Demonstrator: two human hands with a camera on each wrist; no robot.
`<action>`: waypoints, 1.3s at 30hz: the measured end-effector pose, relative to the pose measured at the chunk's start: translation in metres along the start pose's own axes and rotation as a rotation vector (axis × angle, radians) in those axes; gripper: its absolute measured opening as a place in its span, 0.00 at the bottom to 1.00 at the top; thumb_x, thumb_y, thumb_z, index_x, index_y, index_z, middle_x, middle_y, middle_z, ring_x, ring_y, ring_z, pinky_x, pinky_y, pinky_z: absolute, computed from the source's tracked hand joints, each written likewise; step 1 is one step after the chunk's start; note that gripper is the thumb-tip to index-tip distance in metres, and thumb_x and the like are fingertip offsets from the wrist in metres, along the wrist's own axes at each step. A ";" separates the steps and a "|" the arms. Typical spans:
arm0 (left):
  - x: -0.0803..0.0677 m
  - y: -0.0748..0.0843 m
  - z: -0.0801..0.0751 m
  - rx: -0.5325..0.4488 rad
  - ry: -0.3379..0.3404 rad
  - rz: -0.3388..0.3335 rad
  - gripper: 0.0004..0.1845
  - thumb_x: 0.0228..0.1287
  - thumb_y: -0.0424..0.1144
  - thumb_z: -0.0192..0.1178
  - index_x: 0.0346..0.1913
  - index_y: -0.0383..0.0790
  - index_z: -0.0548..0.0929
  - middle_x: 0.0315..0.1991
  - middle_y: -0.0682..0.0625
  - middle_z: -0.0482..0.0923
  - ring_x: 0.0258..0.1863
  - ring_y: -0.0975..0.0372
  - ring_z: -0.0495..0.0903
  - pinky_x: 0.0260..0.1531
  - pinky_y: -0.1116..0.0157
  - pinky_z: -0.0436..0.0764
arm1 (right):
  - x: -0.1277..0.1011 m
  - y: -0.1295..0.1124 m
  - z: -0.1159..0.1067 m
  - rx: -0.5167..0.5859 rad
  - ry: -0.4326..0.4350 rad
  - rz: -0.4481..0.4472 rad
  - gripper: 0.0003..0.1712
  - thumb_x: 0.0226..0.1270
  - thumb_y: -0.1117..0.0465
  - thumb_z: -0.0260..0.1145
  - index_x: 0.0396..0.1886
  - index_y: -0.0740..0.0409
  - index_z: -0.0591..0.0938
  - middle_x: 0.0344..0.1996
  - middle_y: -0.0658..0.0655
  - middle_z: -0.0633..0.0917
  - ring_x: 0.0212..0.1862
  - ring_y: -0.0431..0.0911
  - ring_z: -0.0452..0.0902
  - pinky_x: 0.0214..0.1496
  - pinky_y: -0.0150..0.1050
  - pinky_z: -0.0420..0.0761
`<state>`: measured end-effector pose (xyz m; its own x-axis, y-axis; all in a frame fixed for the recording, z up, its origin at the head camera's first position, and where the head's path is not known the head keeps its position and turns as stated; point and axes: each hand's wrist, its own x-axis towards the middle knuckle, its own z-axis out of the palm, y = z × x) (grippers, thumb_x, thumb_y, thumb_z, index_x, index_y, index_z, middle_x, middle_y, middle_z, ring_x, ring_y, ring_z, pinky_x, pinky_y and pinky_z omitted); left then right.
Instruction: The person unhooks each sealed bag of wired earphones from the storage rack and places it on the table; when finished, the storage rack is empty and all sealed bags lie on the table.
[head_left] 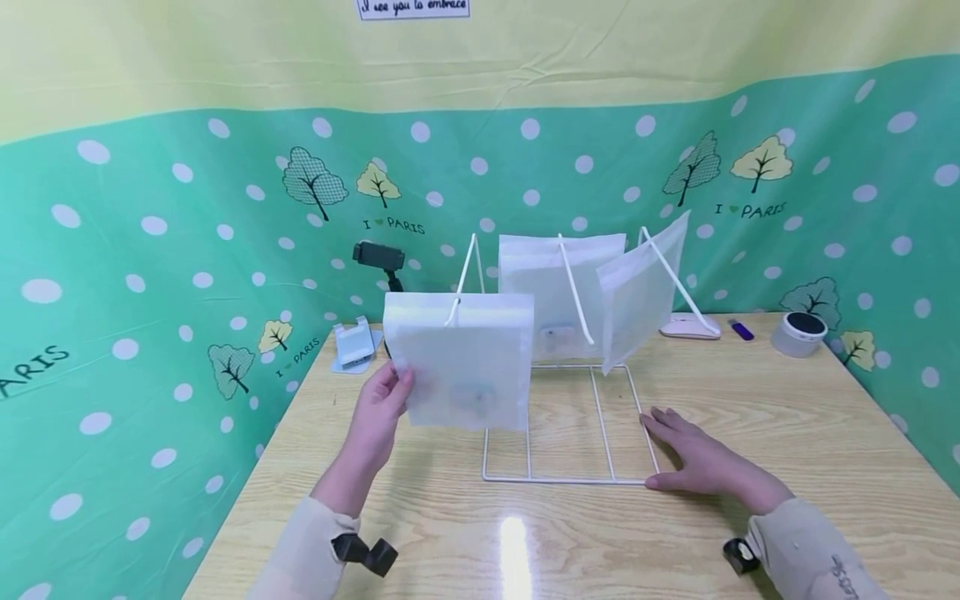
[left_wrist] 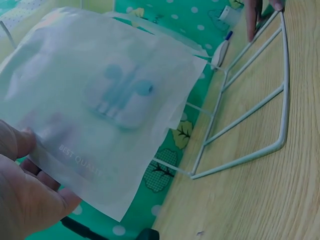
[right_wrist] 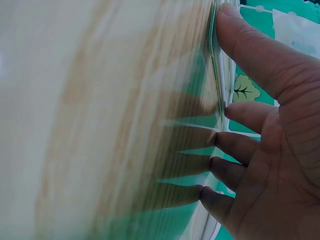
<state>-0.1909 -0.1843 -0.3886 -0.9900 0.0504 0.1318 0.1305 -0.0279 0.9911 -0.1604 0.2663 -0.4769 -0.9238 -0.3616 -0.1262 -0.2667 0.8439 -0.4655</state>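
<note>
A white wire display rack [head_left: 570,481] stands on the table with frosted zip pouches on its prongs. On the left prong hangs the front pouch [head_left: 465,358]; my left hand [head_left: 378,408] pinches its left edge between thumb and fingers. Through its film in the left wrist view shows a pale item with two rounded ends [left_wrist: 120,95], like earphones, above the print "BEST QUALITY". My right hand [head_left: 693,454] lies spread at the right side of the rack's base, fingertips and thumb touching it. Behind are a middle pouch [head_left: 521,275] and a tilted right pouch [head_left: 645,292].
Along the back of the wooden table [head_left: 360,533] are a light blue folding stand [head_left: 354,346], a black device on a stem [head_left: 378,256], a white mouse [head_left: 690,326], a purple USB stick [head_left: 742,331] and a white round canister [head_left: 798,335]. A patterned cloth hangs behind.
</note>
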 end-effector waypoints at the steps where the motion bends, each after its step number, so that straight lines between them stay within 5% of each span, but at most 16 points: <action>1: -0.002 0.001 0.000 -0.001 -0.003 0.001 0.17 0.74 0.39 0.52 0.58 0.32 0.74 0.55 0.50 0.78 0.56 0.58 0.77 0.58 0.55 0.73 | 0.000 0.000 0.000 0.000 -0.001 0.002 0.58 0.50 0.33 0.71 0.73 0.63 0.63 0.71 0.73 0.58 0.71 0.73 0.47 0.65 0.71 0.55; 10: -0.016 0.005 -0.005 0.006 0.001 0.005 0.17 0.74 0.37 0.53 0.59 0.31 0.73 0.54 0.52 0.80 0.55 0.59 0.78 0.56 0.58 0.75 | 0.000 0.000 -0.001 0.010 -0.003 -0.005 0.58 0.51 0.34 0.71 0.73 0.64 0.63 0.71 0.73 0.58 0.71 0.73 0.46 0.65 0.71 0.54; 21: -0.033 0.013 -0.008 -0.009 0.003 0.041 0.07 0.73 0.37 0.54 0.48 0.47 0.81 0.49 0.55 0.82 0.52 0.61 0.79 0.53 0.64 0.78 | -0.003 -0.004 -0.002 0.015 -0.005 -0.010 0.57 0.51 0.35 0.72 0.73 0.64 0.63 0.71 0.74 0.58 0.71 0.73 0.47 0.65 0.71 0.55; 39: -0.039 0.034 -0.018 -0.003 -0.054 0.145 0.09 0.74 0.35 0.52 0.47 0.49 0.82 0.49 0.56 0.82 0.51 0.63 0.80 0.51 0.66 0.78 | -0.001 -0.002 -0.001 0.019 -0.002 -0.002 0.58 0.51 0.35 0.72 0.73 0.63 0.63 0.72 0.73 0.57 0.71 0.73 0.46 0.65 0.71 0.54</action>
<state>-0.1486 -0.2050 -0.3608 -0.9565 0.0989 0.2745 0.2717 -0.0416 0.9615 -0.1587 0.2653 -0.4751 -0.9228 -0.3639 -0.1269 -0.2632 0.8355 -0.4823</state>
